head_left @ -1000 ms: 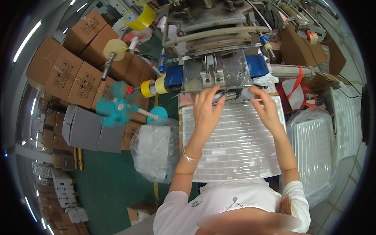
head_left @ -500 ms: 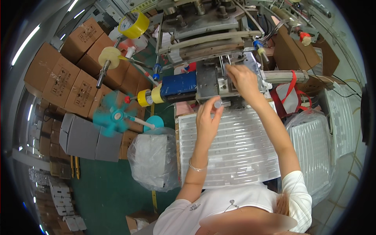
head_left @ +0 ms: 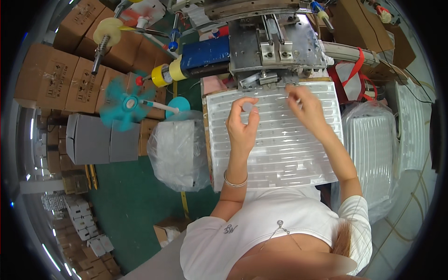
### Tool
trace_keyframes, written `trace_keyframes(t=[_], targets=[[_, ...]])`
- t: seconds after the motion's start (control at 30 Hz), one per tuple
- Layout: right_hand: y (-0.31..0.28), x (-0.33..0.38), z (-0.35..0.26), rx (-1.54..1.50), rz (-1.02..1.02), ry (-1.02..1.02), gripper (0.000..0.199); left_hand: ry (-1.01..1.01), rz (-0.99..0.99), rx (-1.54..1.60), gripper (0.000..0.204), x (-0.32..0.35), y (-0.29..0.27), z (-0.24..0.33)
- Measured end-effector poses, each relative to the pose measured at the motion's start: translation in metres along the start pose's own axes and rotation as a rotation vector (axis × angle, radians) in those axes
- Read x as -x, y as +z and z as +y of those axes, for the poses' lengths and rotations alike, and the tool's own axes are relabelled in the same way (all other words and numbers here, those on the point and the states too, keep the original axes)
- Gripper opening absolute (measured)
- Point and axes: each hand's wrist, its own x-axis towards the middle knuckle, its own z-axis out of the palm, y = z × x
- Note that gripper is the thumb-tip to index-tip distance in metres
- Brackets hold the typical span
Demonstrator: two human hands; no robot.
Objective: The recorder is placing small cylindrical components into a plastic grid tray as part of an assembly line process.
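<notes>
My left hand (head_left: 241, 128) is over the left part of a translucent ribbed tray (head_left: 280, 154). Its thumb and fingers close around a small pale cylinder (head_left: 247, 107), whose round end faces up. To the right, my right hand (head_left: 305, 108) hovers above the tray's far part, fingers bent and apart, with nothing visible between them. Just beyond both hands lies a small metal fixture (head_left: 267, 78), with a clear piece (head_left: 252, 79) at its left. Behind it is a steel plate (head_left: 252, 49) carrying two rods and clamp blocks.
A blue block (head_left: 205, 52) and yellow tape roll (head_left: 161, 75) sit left of the plate. A turquoise fan (head_left: 128, 101) spins beside cartons (head_left: 58, 81). Bagged trays (head_left: 371, 149) stand at the right, and a plastic-wrapped stack (head_left: 172, 149) at the left.
My right hand has drawn back from the rods on the steel plate to above the tray. The left hand still holds the cylinder, now farther from the machine. The view has tilted down.
</notes>
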Motion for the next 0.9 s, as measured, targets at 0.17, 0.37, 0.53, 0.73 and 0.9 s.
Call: trace_keyframes(t=[0.17, 0.37, 0.53, 0.73, 0.9], targets=[[0.03, 0.063, -0.014, -0.002, -0.413, -0.12, 0.03, -0.017, 0.028, 0.165, 0.018, 0.003, 0.0, -0.02], [0.055, 0.1, -0.015, 0.353, -0.642, -0.334, 0.023, -0.007, 0.014, 0.173, 0.018, 0.009, -0.001, -0.013], [0.003, 0.033, -0.055, -0.088, -0.626, -0.279, 0.018, 0.165, -0.037, 0.039, 0.017, 0.013, -0.009, -0.011], [0.006, 0.011, -0.011, -0.232, -0.42, 0.035, 0.033, 0.16, -0.112, -0.059, 0.012, 0.003, -0.016, -0.007], [-0.008, -0.004, -0.004, -0.395, -0.088, 0.198, 0.023, 0.063, -0.182, -0.209, 0.016, -0.001, -0.022, -0.024]])
